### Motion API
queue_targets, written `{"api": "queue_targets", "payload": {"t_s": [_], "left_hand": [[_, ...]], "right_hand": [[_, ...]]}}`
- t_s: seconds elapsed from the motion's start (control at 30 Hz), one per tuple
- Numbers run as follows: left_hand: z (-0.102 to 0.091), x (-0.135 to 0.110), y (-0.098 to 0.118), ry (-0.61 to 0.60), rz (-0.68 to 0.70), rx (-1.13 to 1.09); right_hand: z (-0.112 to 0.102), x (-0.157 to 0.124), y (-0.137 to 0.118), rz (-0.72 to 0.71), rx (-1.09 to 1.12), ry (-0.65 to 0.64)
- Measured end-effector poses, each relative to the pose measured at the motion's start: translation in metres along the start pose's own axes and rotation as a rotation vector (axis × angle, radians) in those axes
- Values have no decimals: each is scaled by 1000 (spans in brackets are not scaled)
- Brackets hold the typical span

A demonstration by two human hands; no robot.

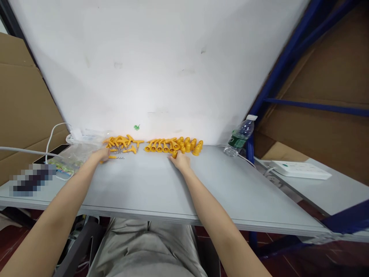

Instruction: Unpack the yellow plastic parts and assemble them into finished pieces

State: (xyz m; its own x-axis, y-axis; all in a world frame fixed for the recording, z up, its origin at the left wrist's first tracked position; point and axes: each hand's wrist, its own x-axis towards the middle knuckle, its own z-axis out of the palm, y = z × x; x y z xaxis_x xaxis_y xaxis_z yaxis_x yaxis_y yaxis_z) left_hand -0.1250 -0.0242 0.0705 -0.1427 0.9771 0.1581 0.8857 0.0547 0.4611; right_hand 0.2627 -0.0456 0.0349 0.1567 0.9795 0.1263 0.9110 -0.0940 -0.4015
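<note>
My left hand point(101, 155) is closed around the yellow handle of a corkscrew-like piece point(112, 157), whose metal spiral points right, low over the table. Just behind it lies a heap of similar yellow T-handled screws point(121, 141) with metal shafts. Farther right, my right hand point(182, 161) has its fingers closed on a small yellow conical cap point(174, 154). Beside and behind that hand stand several more yellow caps point(188, 147). Left of them is a row of yellow T-handled pieces point(159, 146), their flared cap ends facing me.
A water bottle point(240, 136) leans at the right, near a blue frame post point(250, 154). Clear plastic bags point(82, 152) and white cables lie at the left. A white power strip point(301, 170) rests on the far-right surface. Behind the grey table point(138, 192) rises a white panel point(161, 69).
</note>
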Motion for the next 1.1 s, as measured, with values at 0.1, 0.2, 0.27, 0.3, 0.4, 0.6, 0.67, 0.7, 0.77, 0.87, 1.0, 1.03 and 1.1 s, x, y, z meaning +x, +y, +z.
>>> {"api": "queue_targets", "payload": {"t_s": [0.1, 0.2, 0.27, 0.3, 0.4, 0.6, 0.67, 0.7, 0.77, 0.87, 1.0, 1.03, 1.1], "left_hand": [[-10, -4, 16, -124, -22, 28], [-8, -12, 41, -137, 22, -69], [2, -16, 59, -120, 55, -121], [10, -18, 68, -108, 69, -141], [37, -22, 95, 20, 92, -197], [89, -35, 125, 321, 198, -352], [101, -42, 124, 352, 232, -366], [104, -45, 123, 350, 236, -361], [109, -49, 118, 327, 232, -344], [110, -50, 114, 297, 229, -335], [111, -50, 113, 302, 230, -341], [111, -50, 114, 302, 233, -339], [111, -50, 114, 299, 236, -333]], "right_hand": [[0, 0, 1, -13, -13, 4], [2, 2, 2, -21, -3, -5], [3, 2, 2, -27, 6, -11], [4, 2, 2, -30, 11, -9], [7, 3, 2, -52, 41, 24], [8, 3, 1, -147, 158, 92], [6, 2, -1, -169, 169, 106], [6, 1, -1, -175, 168, 111], [5, -1, -3, -189, 162, 117], [4, -2, -3, -241, 155, 123], [4, -3, -3, -310, 150, 138], [4, -3, -3, -322, 151, 144], [5, -3, -3, -353, 158, 152]]}}
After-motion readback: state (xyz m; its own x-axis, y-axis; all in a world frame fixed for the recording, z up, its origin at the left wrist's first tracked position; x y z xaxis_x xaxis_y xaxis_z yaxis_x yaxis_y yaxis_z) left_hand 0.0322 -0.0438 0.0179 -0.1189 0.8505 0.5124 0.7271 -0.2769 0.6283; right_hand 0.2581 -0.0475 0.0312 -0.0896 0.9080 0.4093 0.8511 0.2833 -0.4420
